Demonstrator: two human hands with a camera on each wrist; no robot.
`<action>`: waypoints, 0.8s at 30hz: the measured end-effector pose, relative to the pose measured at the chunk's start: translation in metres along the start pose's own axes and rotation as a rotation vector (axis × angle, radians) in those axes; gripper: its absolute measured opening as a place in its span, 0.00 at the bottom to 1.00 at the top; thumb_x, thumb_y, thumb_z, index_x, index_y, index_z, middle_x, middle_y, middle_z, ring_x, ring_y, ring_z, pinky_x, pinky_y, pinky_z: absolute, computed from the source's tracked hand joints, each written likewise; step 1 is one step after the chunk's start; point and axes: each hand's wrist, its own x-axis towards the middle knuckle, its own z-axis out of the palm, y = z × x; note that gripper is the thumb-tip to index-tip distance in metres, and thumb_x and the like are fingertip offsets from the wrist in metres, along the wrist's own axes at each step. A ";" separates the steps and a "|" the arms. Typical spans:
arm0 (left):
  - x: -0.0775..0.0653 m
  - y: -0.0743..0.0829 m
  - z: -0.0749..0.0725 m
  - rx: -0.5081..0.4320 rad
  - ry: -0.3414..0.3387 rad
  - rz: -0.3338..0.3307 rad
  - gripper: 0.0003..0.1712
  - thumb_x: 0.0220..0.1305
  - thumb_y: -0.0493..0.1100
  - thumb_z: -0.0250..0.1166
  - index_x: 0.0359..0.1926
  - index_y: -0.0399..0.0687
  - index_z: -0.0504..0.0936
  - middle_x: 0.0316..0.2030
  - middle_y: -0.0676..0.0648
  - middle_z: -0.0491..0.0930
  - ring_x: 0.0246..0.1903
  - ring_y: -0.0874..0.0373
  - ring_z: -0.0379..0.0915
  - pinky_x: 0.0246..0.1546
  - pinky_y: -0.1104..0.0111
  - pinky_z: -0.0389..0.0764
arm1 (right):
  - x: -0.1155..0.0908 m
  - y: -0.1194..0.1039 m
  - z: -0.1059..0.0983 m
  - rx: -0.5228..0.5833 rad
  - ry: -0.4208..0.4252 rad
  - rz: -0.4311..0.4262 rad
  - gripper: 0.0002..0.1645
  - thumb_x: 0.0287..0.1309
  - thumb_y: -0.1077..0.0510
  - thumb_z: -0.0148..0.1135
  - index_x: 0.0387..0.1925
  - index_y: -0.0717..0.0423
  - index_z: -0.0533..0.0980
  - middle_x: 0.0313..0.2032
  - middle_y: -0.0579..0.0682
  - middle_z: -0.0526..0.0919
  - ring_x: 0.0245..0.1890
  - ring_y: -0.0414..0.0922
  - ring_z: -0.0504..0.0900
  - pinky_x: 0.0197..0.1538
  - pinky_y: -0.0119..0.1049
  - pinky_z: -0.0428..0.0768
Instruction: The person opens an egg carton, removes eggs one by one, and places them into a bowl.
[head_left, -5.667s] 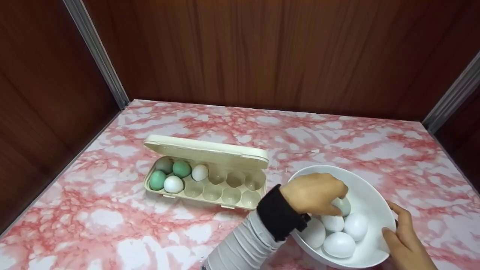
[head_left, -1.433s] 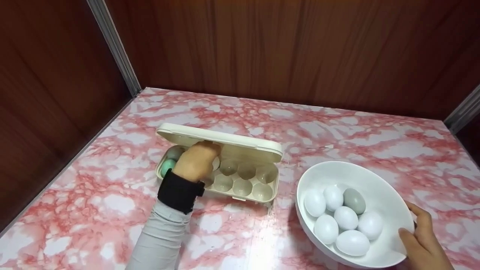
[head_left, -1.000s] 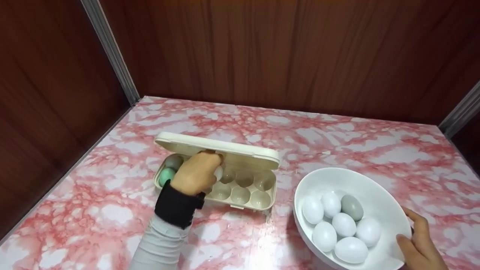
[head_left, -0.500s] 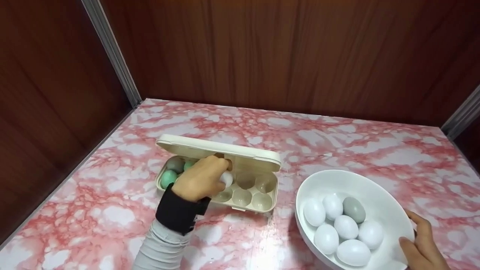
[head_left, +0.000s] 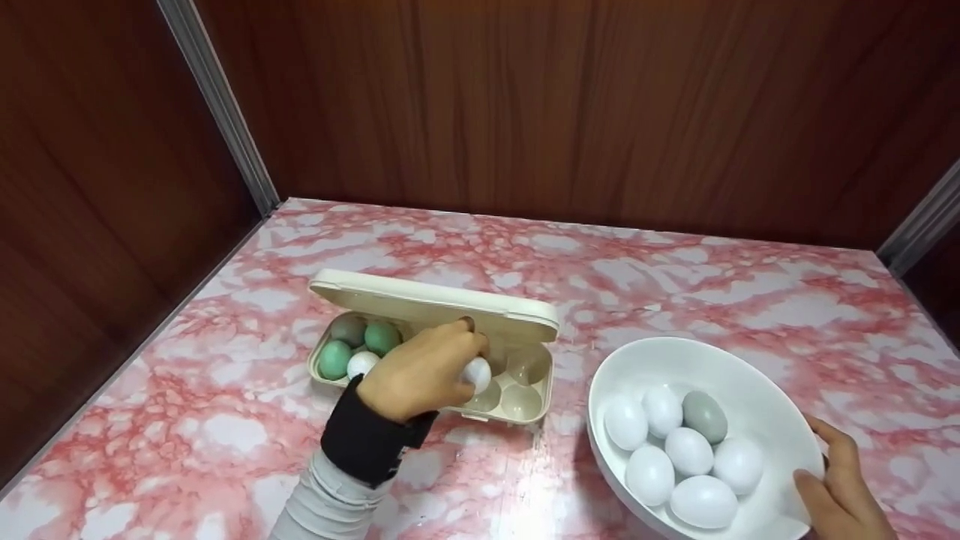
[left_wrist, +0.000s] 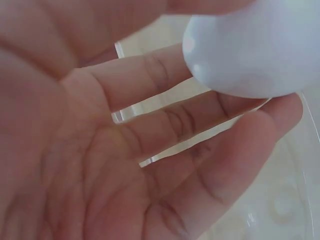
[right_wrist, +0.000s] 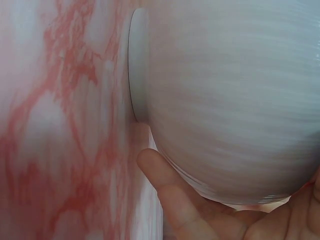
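My left hand [head_left: 420, 369] pinches a white egg [head_left: 476, 374] between thumb and fingertips over the middle of the cream egg carton [head_left: 439, 290], whose lid leans half raised. In the left wrist view that egg [left_wrist: 250, 50] sits at the fingertips, away from the palm. At the carton's left end are a grey-green egg [head_left: 348, 330], two green eggs, one of them a darker green egg [head_left: 382, 339], and a white egg [head_left: 363, 364]. The hand hides the carton's middle cups. My right hand [head_left: 844, 480] grips the rim of a white bowl [head_left: 784, 435], fingers under its outer wall.
In the bowl lie several white eggs [head_left: 703, 501] and one grey egg [head_left: 704, 417]. The bowl stands right of the carton on the red-and-white marbled table [head_left: 480, 247]. Brown wood panels [head_left: 510, 112] rise behind and at both sides.
Earlier the left hand was in the bowl at a grey egg. Since then it has reached the carton and carried a white egg rightward from the back row. The right hand keeps holding the bowl.
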 end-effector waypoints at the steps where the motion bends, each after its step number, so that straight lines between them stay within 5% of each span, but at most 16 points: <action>1: 0.000 0.002 0.000 0.000 -0.006 0.006 0.12 0.48 0.31 0.69 0.37 0.41 0.83 0.35 0.45 0.79 0.35 0.51 0.76 0.40 0.60 0.79 | 0.000 0.000 0.000 0.007 0.009 -0.019 0.33 0.74 0.66 0.32 0.70 0.32 0.46 0.55 0.38 0.64 0.41 0.30 0.77 0.33 0.30 0.79; 6: 0.002 0.010 0.002 0.020 -0.020 0.037 0.13 0.48 0.33 0.71 0.38 0.42 0.83 0.36 0.46 0.77 0.34 0.53 0.76 0.39 0.62 0.78 | 0.000 -0.002 0.001 0.013 0.021 -0.057 0.34 0.73 0.68 0.32 0.68 0.31 0.48 0.53 0.28 0.64 0.41 0.30 0.77 0.33 0.28 0.78; 13: 0.005 0.018 0.003 0.032 -0.023 0.065 0.11 0.47 0.34 0.70 0.35 0.44 0.82 0.33 0.48 0.75 0.30 0.58 0.69 0.33 0.67 0.73 | 0.000 -0.002 0.001 -0.013 0.020 -0.047 0.34 0.73 0.68 0.32 0.68 0.30 0.47 0.54 0.26 0.63 0.41 0.29 0.77 0.33 0.28 0.78; 24: 0.010 0.031 0.002 0.024 -0.054 0.069 0.13 0.50 0.37 0.71 0.39 0.48 0.83 0.38 0.49 0.77 0.34 0.58 0.74 0.36 0.68 0.76 | -0.001 -0.001 0.000 0.072 0.012 -0.012 0.34 0.73 0.68 0.32 0.68 0.29 0.47 0.52 0.27 0.65 0.39 0.31 0.77 0.32 0.31 0.79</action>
